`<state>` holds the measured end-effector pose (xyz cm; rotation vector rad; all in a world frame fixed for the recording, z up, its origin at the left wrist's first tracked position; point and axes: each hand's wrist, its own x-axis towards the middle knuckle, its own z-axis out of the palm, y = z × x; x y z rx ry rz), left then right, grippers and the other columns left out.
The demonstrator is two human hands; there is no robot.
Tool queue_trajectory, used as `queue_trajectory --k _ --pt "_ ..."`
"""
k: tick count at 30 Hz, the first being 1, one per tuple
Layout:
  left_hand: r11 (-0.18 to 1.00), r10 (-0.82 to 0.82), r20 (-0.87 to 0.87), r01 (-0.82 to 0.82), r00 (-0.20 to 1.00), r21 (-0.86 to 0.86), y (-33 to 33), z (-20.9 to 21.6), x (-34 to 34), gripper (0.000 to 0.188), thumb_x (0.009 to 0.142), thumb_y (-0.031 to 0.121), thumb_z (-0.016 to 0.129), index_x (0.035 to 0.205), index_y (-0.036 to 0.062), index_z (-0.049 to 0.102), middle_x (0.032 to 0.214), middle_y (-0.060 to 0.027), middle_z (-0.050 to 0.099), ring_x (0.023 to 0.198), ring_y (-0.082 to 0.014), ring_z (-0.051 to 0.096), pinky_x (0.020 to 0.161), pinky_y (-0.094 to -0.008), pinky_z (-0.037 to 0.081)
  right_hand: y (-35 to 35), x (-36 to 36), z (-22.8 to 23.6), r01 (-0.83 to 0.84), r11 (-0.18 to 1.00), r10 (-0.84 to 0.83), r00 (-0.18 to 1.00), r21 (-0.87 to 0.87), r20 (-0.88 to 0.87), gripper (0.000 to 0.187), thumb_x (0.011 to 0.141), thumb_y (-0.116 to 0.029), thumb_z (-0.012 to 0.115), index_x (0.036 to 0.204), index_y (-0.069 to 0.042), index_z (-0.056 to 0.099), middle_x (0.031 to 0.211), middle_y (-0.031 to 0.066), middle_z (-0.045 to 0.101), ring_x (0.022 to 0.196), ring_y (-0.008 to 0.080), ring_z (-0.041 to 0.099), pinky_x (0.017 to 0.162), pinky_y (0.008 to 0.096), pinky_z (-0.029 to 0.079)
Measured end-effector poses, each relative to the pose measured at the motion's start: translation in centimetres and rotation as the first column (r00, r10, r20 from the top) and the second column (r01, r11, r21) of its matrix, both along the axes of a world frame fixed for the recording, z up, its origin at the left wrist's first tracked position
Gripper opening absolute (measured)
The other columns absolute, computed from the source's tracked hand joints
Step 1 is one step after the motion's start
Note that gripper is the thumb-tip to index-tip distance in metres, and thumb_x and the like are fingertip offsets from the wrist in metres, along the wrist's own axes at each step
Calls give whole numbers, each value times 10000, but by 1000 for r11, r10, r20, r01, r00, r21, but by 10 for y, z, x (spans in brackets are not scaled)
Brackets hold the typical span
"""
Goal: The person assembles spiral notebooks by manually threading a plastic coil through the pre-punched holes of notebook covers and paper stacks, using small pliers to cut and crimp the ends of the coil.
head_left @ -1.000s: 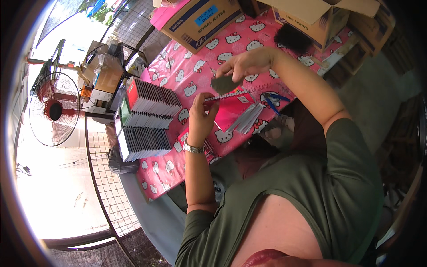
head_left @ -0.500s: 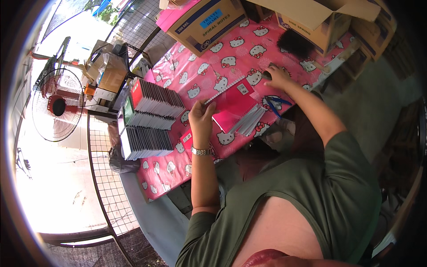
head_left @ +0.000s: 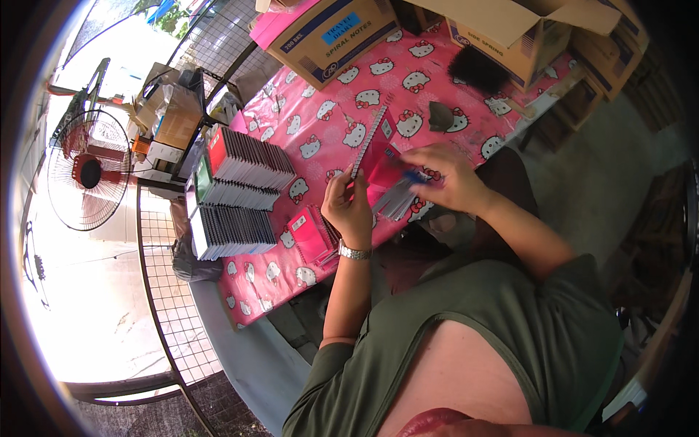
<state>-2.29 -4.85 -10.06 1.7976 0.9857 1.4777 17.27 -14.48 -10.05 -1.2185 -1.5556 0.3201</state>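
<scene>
My left hand (head_left: pixel 348 211) pinches the lower end of a pink spiral notebook (head_left: pixel 378 149), which is tilted up so its coil edge shows. Beside it, my right hand (head_left: pixel 453 180) is closed around a blue-handled tool (head_left: pixel 415 177), likely pliers or cutters; motion blurs it, and its jaws cannot be made out. Below the notebook, a fanned bundle of thin white and grey pieces (head_left: pixel 395 202) is partly covered by my right hand. A dark grey lump (head_left: pixel 440 116) rests on the tablecloth past that hand.
Stacked spiral notebooks (head_left: pixel 240 200) stand at the left, with smaller pink notebooks (head_left: pixel 309 234) nearer me. Cartons (head_left: pixel 335 44) and an open box (head_left: pixel 499 47) line the far side. A black bristly bundle (head_left: pixel 477 69) lies before the box. A fan (head_left: pixel 89 171) stands far left.
My right hand has left the grey lump, moved toward me and picked up the blue-handled tool from the table. My left hand has shifted right and tilted the notebook up.
</scene>
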Motion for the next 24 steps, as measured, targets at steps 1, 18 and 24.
queue_trajectory --k 1,18,24 --pt "1000 -7 -7 7 1000 -2 0 -1 2 135 857 -24 710 991 -37 707 883 -72 695 743 -109 646 638 -248 557 0 -7 14 -76 995 73 996 58 50 546 747 -130 783 1271 -88 634 1254 104 643 1139 309 586 1016 421 451" --pt "775 393 -384 -76 835 627 19 68 -68 239 782 -74 581 992 -7 674 926 -131 674 835 -306 635 747 -379 507 13 15 -2 -152 971 108 968 -187 -228 483 856 -153 709 1295 -16 562 1113 131 651 1053 208 634 948 330 473" --pt "963 179 -945 -246 273 111 94 1 -153 181 869 182 517 902 95 672 963 -121 686 976 -332 621 794 -499 455 27 68 -150 372 865 -227 889 -336 399 459 793 -228 747 1205 -71 620 1201 157 623 1132 331 603 945 416 489"
